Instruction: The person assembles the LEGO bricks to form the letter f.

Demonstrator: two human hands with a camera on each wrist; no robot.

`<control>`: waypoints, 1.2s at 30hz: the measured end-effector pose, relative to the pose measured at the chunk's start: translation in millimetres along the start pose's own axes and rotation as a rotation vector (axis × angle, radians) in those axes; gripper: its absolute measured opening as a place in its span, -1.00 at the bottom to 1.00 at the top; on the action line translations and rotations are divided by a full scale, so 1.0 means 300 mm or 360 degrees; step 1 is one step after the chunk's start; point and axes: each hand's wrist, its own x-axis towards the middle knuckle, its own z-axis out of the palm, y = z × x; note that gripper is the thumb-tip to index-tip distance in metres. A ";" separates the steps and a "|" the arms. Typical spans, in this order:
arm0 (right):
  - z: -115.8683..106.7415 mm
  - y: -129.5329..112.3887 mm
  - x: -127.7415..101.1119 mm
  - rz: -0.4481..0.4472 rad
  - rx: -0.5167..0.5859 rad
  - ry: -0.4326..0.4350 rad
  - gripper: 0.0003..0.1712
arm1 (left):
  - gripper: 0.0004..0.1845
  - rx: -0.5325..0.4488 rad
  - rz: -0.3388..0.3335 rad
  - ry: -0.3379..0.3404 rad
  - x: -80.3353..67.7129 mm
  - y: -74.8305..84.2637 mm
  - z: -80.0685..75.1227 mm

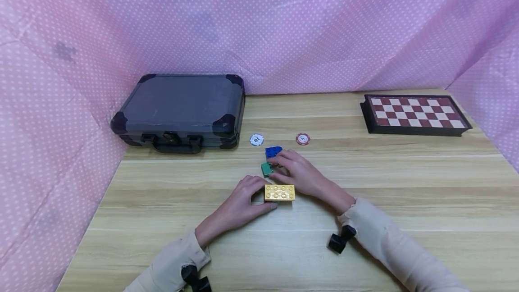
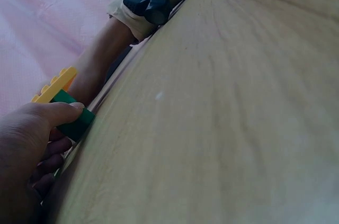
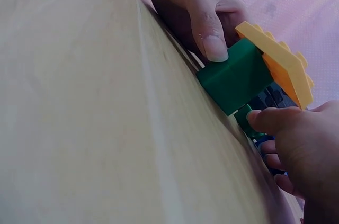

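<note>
My left hand (image 1: 242,203) grips a large green block (image 3: 238,78), thumb on its near side. On top of that block sits a yellow studded brick (image 1: 279,192), which overhangs it toward the right. In the head view the yellow brick hides most of the green block. Just beyond, my right hand (image 1: 302,175) pinches a small green brick (image 1: 266,170) between thumb and fingers. A blue studded brick (image 1: 273,152) lies right behind the small green one, partly covered by the right fingertips.
A grey case (image 1: 178,107) with black corners lies at the back left. Between it and the hands are a white chip (image 1: 257,139) and a red chip (image 1: 302,139). A checkered game board (image 1: 417,112) is at the back right. Pink dotted cloth (image 1: 284,30) hangs around the wooden table (image 1: 405,184).
</note>
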 end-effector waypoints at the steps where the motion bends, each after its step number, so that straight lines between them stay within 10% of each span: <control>1: 0.001 0.000 0.000 -0.0004 -0.0007 0.0004 -0.54 | -0.65 -0.0002 -0.0001 0.0000 0.000 0.000 0.000; 36: -0.038 0.009 -0.027 0.0133 0.0362 0.0073 -0.59 | -0.65 -0.0007 -0.0003 -0.0001 0.001 -0.005 0.002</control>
